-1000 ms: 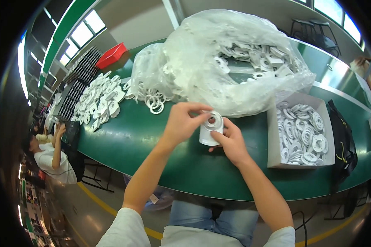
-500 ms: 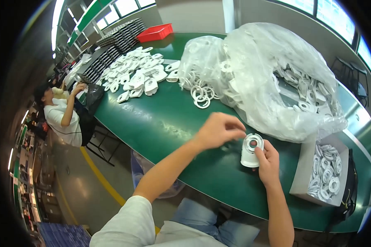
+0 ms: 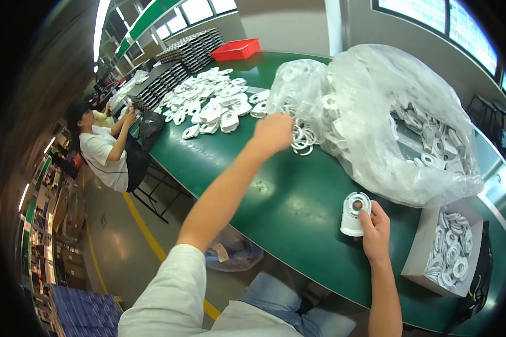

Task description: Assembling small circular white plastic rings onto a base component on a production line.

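Note:
My right hand (image 3: 375,227) grips a white plastic housing (image 3: 351,226) with a round hole, its thumb lying over the front near the hole. The part is held above the green table. Stretched far forward, my left hand (image 3: 272,135) is at a small pile of white plastic rings (image 3: 305,139). Its fingers are hidden behind the back of the hand, so whether it holds a ring cannot be seen. The rings lie at the mouth of a clear plastic bag (image 3: 298,84).
A large clear bag (image 3: 365,78) of white parts covers the table's (image 3: 253,208) far right. A carton (image 3: 419,255) of white ring-shaped pieces stands near right. Farther left lie heaped white housings (image 3: 211,104), stacked black trays (image 3: 194,49) and a red bin (image 3: 236,50). A co-worker (image 3: 107,151) sits at left.
My left hand has left the housing and moved forward and left to the ring pile. My right hand still holds the housing. The whole view has shifted slightly.

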The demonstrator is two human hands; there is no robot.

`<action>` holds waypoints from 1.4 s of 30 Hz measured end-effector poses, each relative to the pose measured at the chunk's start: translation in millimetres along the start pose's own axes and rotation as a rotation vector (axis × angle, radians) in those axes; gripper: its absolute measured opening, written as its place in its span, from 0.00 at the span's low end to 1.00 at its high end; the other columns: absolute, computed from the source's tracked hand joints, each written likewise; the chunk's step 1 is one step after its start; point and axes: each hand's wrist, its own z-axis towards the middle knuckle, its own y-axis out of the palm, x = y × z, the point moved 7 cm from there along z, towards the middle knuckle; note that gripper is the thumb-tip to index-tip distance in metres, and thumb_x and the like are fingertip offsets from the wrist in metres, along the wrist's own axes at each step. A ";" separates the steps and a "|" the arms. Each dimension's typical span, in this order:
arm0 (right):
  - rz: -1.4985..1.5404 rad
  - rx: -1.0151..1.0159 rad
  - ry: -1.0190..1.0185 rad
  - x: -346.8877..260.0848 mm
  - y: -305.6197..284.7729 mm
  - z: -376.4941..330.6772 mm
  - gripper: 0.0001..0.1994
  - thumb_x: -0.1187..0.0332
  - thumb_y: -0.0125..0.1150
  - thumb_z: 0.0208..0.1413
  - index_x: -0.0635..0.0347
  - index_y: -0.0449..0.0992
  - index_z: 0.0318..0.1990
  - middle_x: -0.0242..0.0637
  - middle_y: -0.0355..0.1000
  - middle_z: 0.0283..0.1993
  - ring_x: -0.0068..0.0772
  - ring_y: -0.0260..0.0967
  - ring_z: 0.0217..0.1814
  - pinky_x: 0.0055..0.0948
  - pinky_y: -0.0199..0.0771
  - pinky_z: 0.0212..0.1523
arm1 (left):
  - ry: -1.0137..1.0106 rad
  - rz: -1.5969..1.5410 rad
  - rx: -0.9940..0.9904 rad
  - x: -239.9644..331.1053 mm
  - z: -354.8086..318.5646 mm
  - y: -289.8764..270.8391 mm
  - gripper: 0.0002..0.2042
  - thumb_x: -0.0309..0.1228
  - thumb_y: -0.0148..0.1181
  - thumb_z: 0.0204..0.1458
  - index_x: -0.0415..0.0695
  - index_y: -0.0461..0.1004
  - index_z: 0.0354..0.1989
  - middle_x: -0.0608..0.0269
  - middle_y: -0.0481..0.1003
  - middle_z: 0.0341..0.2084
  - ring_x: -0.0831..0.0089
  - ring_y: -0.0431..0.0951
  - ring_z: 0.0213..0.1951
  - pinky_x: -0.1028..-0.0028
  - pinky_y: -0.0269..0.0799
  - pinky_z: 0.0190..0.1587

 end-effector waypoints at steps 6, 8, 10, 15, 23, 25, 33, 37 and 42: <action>0.042 -0.011 0.014 0.4 -1.9 -0.3 0.08 0.70 0.49 0.61 0.61 0.71 0.43 0.26 0.71 0.29 0.12 0.64 0.23 0.16 0.58 0.18 | 0.301 -0.214 0.029 34.6 -2.5 -61.7 0.09 0.31 0.63 0.44 0.40 0.80 0.32 0.51 0.78 0.24 0.59 0.79 0.27 0.64 0.74 0.32; 0.047 -0.005 0.011 -1.3 -5.0 0.4 0.09 0.69 0.48 0.61 0.61 0.70 0.44 0.28 0.71 0.29 0.15 0.66 0.24 0.17 0.61 0.18 | 0.362 -0.701 -0.104 62.4 -17.9 -59.6 0.10 0.28 0.64 0.43 0.40 0.80 0.35 0.57 0.77 0.19 0.72 0.76 0.22 0.70 0.71 0.27; 0.076 0.003 0.014 2.4 -8.9 2.8 0.10 0.67 0.48 0.60 0.62 0.70 0.45 0.30 0.71 0.30 0.18 0.68 0.25 0.19 0.64 0.19 | 0.345 -1.038 -0.246 91.0 -37.1 -52.0 0.09 0.26 0.63 0.46 0.39 0.79 0.37 0.64 0.75 0.18 0.82 0.73 0.20 0.79 0.69 0.22; 0.238 0.000 0.014 3.5 -8.8 7.3 0.12 0.67 0.46 0.62 0.64 0.68 0.48 0.34 0.72 0.35 0.21 0.69 0.28 0.22 0.68 0.21 | 0.280 -1.402 -0.303 127.6 -70.6 -20.8 0.07 0.24 0.60 0.51 0.34 0.77 0.37 0.65 0.75 0.22 0.81 0.75 0.21 0.81 0.72 0.22; 0.221 -0.017 0.033 -4.0 -6.8 3.5 0.18 0.77 0.49 0.52 0.66 0.65 0.52 0.35 0.71 0.39 0.23 0.69 0.31 0.22 0.69 0.24 | 0.251 -1.432 -0.298 140.6 -94.6 17.3 0.05 0.22 0.62 0.49 0.34 0.77 0.34 0.64 0.76 0.23 0.82 0.74 0.23 0.82 0.70 0.22; 0.231 -0.018 0.042 -3.3 -6.0 3.4 0.19 0.78 0.49 0.50 0.66 0.64 0.52 0.35 0.71 0.39 0.22 0.70 0.32 0.22 0.69 0.24 | 0.268 -1.360 -0.266 139.5 -94.4 17.6 0.05 0.22 0.62 0.49 0.34 0.77 0.33 0.64 0.76 0.24 0.83 0.73 0.22 0.83 0.69 0.22; 0.226 -0.021 0.044 -3.6 -6.7 2.8 0.20 0.80 0.49 0.48 0.66 0.64 0.53 0.35 0.71 0.40 0.22 0.70 0.33 0.22 0.68 0.25 | 0.366 -1.186 -0.178 139.2 -91.9 2.5 0.04 0.21 0.63 0.47 0.35 0.79 0.31 0.65 0.73 0.23 0.84 0.71 0.20 0.83 0.65 0.21; 0.226 -0.032 0.038 -2.3 -6.0 2.6 0.21 0.80 0.49 0.49 0.66 0.64 0.53 0.35 0.72 0.39 0.21 0.70 0.33 0.21 0.68 0.24 | 0.472 -1.087 -0.098 144.3 -93.6 -9.9 0.04 0.22 0.64 0.46 0.36 0.79 0.31 0.65 0.74 0.23 0.83 0.71 0.19 0.83 0.65 0.21; 0.188 -0.024 0.046 -3.3 -6.7 1.2 0.18 0.76 0.54 0.52 0.63 0.65 0.53 0.33 0.72 0.39 0.20 0.70 0.33 0.19 0.67 0.24 | 0.549 -0.989 -0.055 151.0 -93.4 -12.5 0.06 0.22 0.65 0.44 0.37 0.79 0.31 0.63 0.74 0.22 0.80 0.73 0.21 0.81 0.68 0.25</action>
